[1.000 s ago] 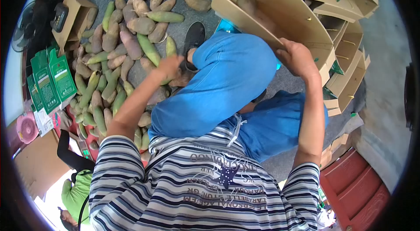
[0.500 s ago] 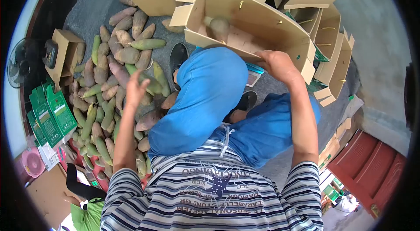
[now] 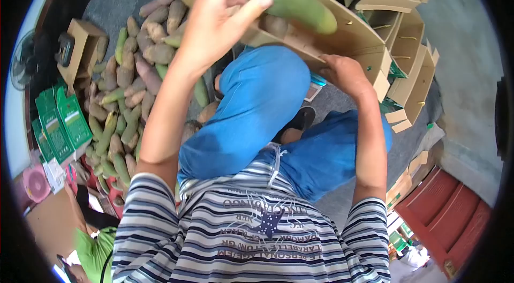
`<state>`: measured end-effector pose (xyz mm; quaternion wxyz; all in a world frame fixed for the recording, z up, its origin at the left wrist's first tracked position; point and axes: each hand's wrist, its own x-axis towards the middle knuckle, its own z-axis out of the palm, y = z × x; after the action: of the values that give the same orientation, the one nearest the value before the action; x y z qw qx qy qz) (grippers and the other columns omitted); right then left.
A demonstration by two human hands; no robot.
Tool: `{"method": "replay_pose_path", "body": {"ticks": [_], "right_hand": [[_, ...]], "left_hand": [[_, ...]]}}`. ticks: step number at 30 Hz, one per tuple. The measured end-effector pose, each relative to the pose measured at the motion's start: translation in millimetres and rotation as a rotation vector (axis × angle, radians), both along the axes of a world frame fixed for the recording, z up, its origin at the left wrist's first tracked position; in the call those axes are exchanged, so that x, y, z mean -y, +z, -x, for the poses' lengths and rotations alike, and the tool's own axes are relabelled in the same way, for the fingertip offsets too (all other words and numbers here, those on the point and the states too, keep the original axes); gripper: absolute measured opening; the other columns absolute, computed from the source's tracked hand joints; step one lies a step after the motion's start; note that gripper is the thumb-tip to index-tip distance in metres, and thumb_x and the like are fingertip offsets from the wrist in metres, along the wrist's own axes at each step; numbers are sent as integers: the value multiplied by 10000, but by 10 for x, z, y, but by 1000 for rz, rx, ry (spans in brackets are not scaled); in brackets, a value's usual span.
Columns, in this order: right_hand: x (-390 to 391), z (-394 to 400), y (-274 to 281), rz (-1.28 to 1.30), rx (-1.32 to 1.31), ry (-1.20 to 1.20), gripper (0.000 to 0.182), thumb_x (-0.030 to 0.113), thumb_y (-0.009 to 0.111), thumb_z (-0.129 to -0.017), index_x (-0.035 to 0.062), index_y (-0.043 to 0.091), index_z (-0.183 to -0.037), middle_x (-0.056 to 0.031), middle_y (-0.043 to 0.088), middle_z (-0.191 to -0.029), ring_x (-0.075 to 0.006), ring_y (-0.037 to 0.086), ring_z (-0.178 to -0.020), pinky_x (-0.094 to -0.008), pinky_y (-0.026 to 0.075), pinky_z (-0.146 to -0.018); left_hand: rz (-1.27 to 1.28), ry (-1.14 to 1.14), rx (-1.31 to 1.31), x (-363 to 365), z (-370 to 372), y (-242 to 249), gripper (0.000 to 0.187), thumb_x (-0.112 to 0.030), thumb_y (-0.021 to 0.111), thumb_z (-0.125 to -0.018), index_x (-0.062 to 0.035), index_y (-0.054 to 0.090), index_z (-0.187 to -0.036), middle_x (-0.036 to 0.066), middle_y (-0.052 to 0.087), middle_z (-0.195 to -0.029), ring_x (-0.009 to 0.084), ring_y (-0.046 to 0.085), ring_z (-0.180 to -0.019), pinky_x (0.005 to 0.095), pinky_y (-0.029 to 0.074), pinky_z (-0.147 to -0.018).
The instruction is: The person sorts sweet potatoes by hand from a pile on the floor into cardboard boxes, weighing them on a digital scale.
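My left hand (image 3: 227, 20) is raised over the long cardboard box (image 3: 369, 61), its fingers curled at the near end of a long green radish (image 3: 300, 7). The radish is slightly blurred and hangs over the box's opening. Inside the box lies a rounder, brownish radish (image 3: 274, 25), partly hidden by the green one. My right hand (image 3: 348, 75) grips the near rim of the same box at its right part, fingers bent over the edge. A large pile of green and earthy brown radishes (image 3: 126, 77) spreads on the floor to my left.
More open boxes (image 3: 409, 44) stand at the right and back. Folded green cartons (image 3: 63, 122), a small box (image 3: 80, 53) and a fan (image 3: 29, 58) are on the left. Another person in a green shirt (image 3: 96, 253) is at lower left. A red door (image 3: 444, 213) stands at lower right.
My left hand has moved from above the pile up and right to the box, now with a green radish. The right hand stays on the rim. The view has shifted slightly.
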<state>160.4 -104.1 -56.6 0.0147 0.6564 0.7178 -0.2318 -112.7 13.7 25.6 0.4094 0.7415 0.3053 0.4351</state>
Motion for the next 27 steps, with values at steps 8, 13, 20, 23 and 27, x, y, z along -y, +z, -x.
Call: {"method": "replay_pose_path", "body": {"ticks": [8,13,20,23,27], "right_hand": [[-13,27,43,9,-28,17,304,180,640,-821,89,622,-1111,-185,651,-985,-371,609,-935,-442,482,-801],[-6,47,62,-50,-57,45,318,174,642,-824,114,624,-1136,-172,652,-1020,-365,608,-953,-434,483,-814],[-25,89,113,16,-45,8,353,156,645,-819,103,613,-1167,-158,648,-1063,-363,604,-977,-430,481,-830],[-20,57,57,-19,-43,6,336,107,627,-801,84,615,-1136,-161,649,-1043,-369,603,-969,-423,476,-824],[-3,39,52,-11,-66,-26,332,111,629,-801,68,615,-1130,-167,647,-1049,-370,603,-970,-420,474,-827]], "left_hand": [[291,96,-620,79,1334,-1497,388,-255,677,-846,-7,563,-1122,180,638,-1049,289,626,-993,383,500,-842],[299,-301,-1359,1035,2351,-2640,476,-254,748,-723,-20,570,-1097,235,621,-1033,405,592,-991,430,494,-861],[423,-227,-1577,1895,2742,-3450,701,-336,755,-676,-80,456,-1257,156,525,-1181,360,543,-1095,501,480,-850],[340,-206,-1593,1960,2731,-3519,721,-314,760,-667,-86,443,-1273,145,517,-1186,353,538,-1091,492,482,-842],[347,-181,-1578,1898,2760,-3559,727,-278,782,-639,-69,446,-1249,158,542,-1124,348,559,-1053,471,485,-835]]}}
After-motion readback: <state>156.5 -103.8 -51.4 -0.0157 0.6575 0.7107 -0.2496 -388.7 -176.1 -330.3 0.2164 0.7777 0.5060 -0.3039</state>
